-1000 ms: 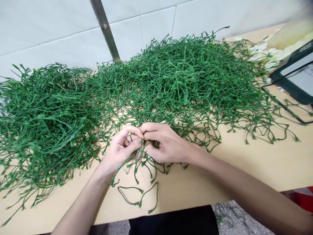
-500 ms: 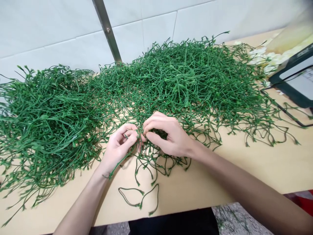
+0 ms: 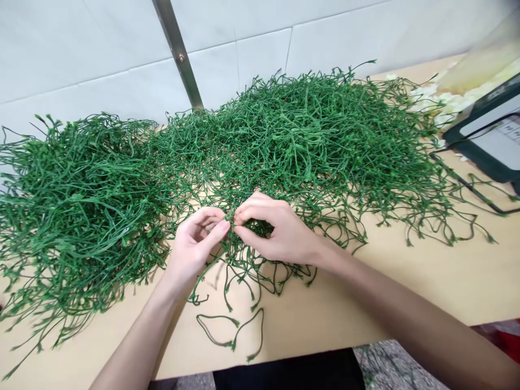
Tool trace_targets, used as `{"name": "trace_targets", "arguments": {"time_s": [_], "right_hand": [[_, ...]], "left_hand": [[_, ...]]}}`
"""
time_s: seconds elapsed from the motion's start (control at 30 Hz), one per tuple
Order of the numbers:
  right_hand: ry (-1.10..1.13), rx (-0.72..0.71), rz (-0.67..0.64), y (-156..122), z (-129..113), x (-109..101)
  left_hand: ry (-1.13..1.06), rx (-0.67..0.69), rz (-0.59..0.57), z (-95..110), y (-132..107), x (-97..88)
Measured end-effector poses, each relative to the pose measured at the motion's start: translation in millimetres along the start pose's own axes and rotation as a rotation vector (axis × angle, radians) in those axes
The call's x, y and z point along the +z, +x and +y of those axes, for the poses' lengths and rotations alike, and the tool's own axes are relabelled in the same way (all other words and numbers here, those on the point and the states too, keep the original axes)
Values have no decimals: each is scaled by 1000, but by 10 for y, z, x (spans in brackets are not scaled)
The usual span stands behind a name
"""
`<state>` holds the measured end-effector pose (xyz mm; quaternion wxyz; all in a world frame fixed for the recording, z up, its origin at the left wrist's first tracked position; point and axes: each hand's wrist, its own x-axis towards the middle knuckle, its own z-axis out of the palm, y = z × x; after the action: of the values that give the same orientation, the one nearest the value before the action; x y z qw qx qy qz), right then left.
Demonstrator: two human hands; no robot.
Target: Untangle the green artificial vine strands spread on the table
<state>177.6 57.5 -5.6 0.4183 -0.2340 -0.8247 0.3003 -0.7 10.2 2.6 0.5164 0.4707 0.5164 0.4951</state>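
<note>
My left hand [image 3: 199, 235] pinches a thin green artificial plant stem [image 3: 202, 277] between thumb and forefinger; its forked lower end hangs below the hand over the table. Fingertips of my right hand [image 3: 274, 225] meet the left ones and are closed at the same stem's upper part. What exactly lies between the right fingertips is mostly hidden. Under and behind both hands spread loose green stems [image 3: 260, 271] with small branching tips. One separate forked stem [image 3: 233, 342] lies on the table nearer to me.
A large heap of green stems [image 3: 317, 124] fills the back, and another heap [image 3: 81, 200] stands at the left. White petals [image 3: 449, 105] and a dark-framed box [image 3: 487, 135] are at the right. Behind the wooden table [image 3: 406, 287] rises a tiled wall [image 3: 260, 59] with a metal post [image 3: 181, 57].
Both hands have shifted slightly, with the fingertips still together. The hanging end of the held stem has swung right, away from my left wrist.
</note>
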Motion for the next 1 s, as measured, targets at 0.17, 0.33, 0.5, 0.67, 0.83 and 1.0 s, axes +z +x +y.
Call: {"name": "trace_targets", "arguments": {"time_s": [0.17, 0.33, 0.5, 0.67, 0.83, 1.0], "right_hand": [[-6, 115, -10, 11, -14, -10], [44, 186, -56, 14, -32, -16], [74, 289, -128, 3, -48, -21], [86, 219, -60, 16, -39, -10], [211, 248, -51, 28, -52, -23], [307, 326, -44, 27, -73, -39]], "left_hand": [[11, -30, -4, -8, -3, -15], [7, -30, 46, 8, -9, 2], [44, 7, 48, 40, -5, 23], [106, 11, 42, 57, -15, 9], [138, 37, 56, 80, -20, 29], [139, 44, 91, 89, -9, 53]]}}
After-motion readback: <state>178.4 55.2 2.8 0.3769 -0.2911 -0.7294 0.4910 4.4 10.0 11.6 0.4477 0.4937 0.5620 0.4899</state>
